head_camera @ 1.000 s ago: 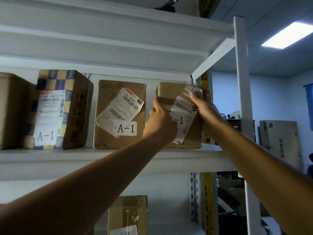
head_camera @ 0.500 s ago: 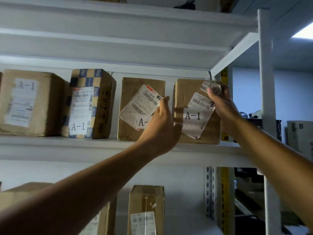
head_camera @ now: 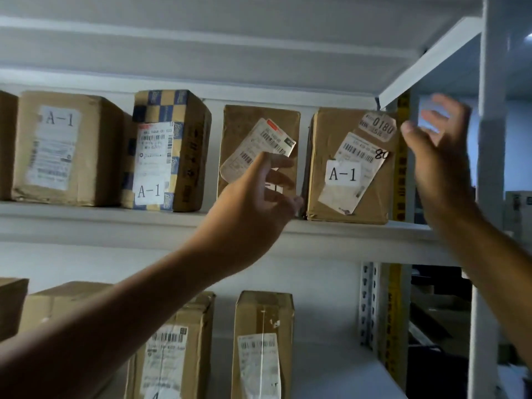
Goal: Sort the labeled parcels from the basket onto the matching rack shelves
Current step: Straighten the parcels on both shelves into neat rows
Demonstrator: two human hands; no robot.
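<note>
Parcel [head_camera: 349,165] marked A-1 stands on shelf [head_camera: 86,223], both hands empty

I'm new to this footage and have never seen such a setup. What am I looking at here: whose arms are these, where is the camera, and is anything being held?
There is no machine here. A person wears a camera on the head, so you see their own two arms reaching up to a white rack shelf. The left hand and the right hand are both open and hold nothing. Four cardboard parcels stand along that shelf. The rightmost parcel, between the hands, carries an A-1 label; so do the plain box and the checkered box. The left hand hides the fourth parcel's label. More boxes stand on the shelf below.
</note>
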